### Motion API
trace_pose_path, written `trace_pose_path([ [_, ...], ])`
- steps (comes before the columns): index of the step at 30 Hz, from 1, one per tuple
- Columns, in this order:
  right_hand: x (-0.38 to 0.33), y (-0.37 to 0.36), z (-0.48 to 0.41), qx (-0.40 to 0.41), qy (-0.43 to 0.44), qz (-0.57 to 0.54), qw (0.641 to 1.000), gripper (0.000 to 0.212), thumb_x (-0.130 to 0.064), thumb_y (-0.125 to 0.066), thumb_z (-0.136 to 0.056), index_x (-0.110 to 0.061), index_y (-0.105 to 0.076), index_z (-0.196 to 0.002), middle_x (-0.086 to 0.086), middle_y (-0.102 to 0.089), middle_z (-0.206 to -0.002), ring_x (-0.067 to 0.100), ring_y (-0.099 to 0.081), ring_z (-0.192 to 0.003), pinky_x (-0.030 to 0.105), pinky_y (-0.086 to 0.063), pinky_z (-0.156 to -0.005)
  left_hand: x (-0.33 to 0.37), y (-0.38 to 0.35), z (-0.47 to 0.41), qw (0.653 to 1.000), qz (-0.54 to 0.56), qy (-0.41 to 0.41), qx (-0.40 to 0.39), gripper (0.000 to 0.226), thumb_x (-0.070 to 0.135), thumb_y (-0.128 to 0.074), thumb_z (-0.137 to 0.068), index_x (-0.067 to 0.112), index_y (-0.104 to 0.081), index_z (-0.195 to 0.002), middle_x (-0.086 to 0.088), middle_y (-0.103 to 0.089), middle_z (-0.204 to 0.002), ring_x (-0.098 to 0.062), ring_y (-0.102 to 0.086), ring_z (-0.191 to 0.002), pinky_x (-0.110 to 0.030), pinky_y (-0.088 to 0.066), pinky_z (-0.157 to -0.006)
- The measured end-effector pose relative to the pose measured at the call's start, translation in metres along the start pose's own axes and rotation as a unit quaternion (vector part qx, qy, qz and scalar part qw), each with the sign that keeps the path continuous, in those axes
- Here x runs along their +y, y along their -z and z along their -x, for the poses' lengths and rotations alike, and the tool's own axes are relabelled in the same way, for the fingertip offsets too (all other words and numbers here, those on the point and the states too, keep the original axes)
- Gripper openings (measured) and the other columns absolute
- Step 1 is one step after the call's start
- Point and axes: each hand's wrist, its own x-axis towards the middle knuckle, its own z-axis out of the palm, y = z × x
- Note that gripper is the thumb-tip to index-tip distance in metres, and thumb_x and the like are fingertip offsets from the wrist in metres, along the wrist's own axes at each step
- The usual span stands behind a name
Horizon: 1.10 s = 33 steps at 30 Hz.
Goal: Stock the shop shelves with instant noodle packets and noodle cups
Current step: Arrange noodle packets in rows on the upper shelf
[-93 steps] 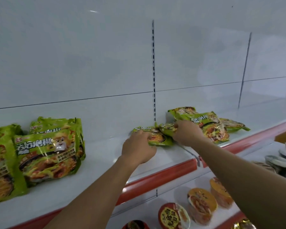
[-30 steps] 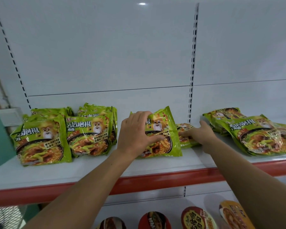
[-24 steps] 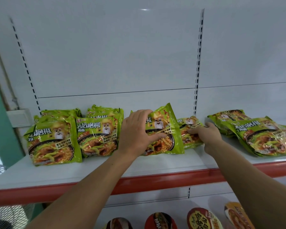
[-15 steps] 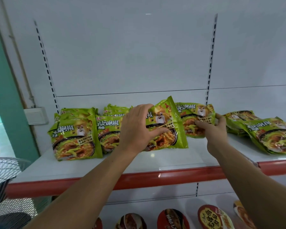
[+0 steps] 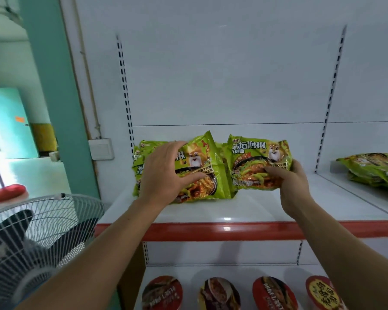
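Green noodle stock at left end of shelf (image 5: 233, 212), both hands grasping.
Left hand (image 5: 166, 173) grips left packet (image 5: 207, 158) across its front, upright against the stack (image 5: 143, 147) behind; right hand (image 5: 295, 182) pinches right packet (image 5: 253, 159) at its lower right corner, just beside the left one.

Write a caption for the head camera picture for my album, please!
Left hand grips the left packet, right hand the right packet, on a white shelf above noodle cups.

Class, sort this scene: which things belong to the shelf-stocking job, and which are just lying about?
Job: left hand gripping one green packet; right hand holding second packet; spare packets; noodle cups; shelf.
Lying about: fan; wall box; red-based stand.
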Motion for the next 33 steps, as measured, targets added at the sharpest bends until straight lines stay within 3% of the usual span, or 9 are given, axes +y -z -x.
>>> trace_pose_path([
  [10, 0.035, -0.058, 0.028, -0.086, -0.047, 0.063, 0.993, 0.053, 0.010, -0.066, -0.076, -0.010, -0.052, -0.123, 0.014, -0.068, -0.105, 0.033, -0.067, -0.092, 0.039, -0.055, -0.071, -0.070, 0.033, 0.028, 0.994, -0.066, 0.013, -0.081, 0.087, 0.069, -0.072, -0.067, 0.026, -0.047, -0.139, 0.004, -0.053, -0.138, -0.018, -0.044, -0.130, -0.034, -0.023, -0.110],
  [15, 0.041, -0.067, 0.022, -0.100, -0.023, 0.107, 0.989, 0.055, 0.002, -0.069, -0.082, -0.016, -0.046, -0.129, 0.004, -0.066, -0.105, 0.019, -0.067, -0.088, 0.029, -0.051, -0.070, -0.078, 0.024, 0.020, 0.991, -0.079, -0.002, -0.106, 0.086, 0.070, -0.070, -0.069, 0.025, -0.046, -0.139, 0.004, -0.051, -0.138, -0.018, -0.041, -0.131, -0.033, -0.020, -0.111],
  [17, 0.046, -0.066, 0.019, -0.099, -0.023, 0.160, 0.982, 0.057, -0.007, -0.075, -0.081, -0.019, -0.045, -0.127, 0.004, -0.065, -0.110, 0.020, -0.067, -0.093, 0.034, -0.055, -0.075, -0.081, 0.017, 0.017, 0.990, -0.091, -0.013, -0.110, 0.087, 0.071, -0.066, -0.071, 0.025, -0.044, -0.141, 0.003, -0.049, -0.141, -0.019, -0.038, -0.135, -0.038, -0.015, -0.116],
  [20, 0.051, -0.060, 0.015, -0.084, -0.016, 0.273, 0.958, 0.079, -0.025, -0.088, -0.069, -0.024, -0.043, -0.133, 0.001, -0.059, -0.126, 0.027, -0.064, -0.107, 0.048, -0.054, -0.093, -0.088, 0.005, 0.018, 0.980, -0.147, -0.018, -0.130, 0.096, 0.082, -0.048, -0.075, 0.026, -0.029, -0.151, 0.001, -0.032, -0.156, -0.021, -0.021, -0.148, -0.048, 0.005, -0.120],
  [23, 0.053, -0.057, 0.013, -0.101, -0.056, 0.271, 0.956, 0.106, -0.026, -0.087, -0.071, -0.026, -0.019, -0.153, 0.001, -0.051, -0.135, 0.028, -0.058, -0.117, 0.049, -0.047, -0.103, -0.095, -0.002, 0.020, 0.968, -0.204, -0.023, -0.144, 0.117, 0.096, -0.031, -0.065, 0.025, -0.011, -0.156, -0.002, -0.014, -0.164, -0.023, -0.007, -0.151, -0.054, 0.007, -0.119],
  [27, 0.048, -0.058, 0.013, -0.126, -0.055, 0.327, 0.935, 0.088, -0.032, -0.086, -0.072, -0.027, -0.033, -0.143, 0.000, -0.061, -0.125, 0.026, -0.062, -0.110, 0.048, -0.048, -0.100, -0.097, -0.007, 0.022, 0.959, -0.239, -0.028, -0.148, 0.132, 0.103, -0.024, -0.054, 0.023, 0.002, -0.156, -0.006, -0.004, -0.165, -0.026, 0.001, -0.152, -0.055, 0.010, -0.118],
  [33, 0.044, -0.055, 0.015, -0.120, -0.069, 0.357, 0.924, 0.087, -0.035, -0.087, -0.068, -0.029, -0.038, -0.139, 0.003, -0.064, -0.119, 0.027, -0.063, -0.108, 0.048, -0.049, -0.099, -0.097, -0.009, 0.023, 0.955, -0.258, -0.039, -0.142, 0.130, 0.103, -0.021, -0.057, 0.021, 0.007, -0.155, -0.009, -0.003, -0.165, -0.031, 0.003, -0.151, -0.057, 0.003, -0.119],
])
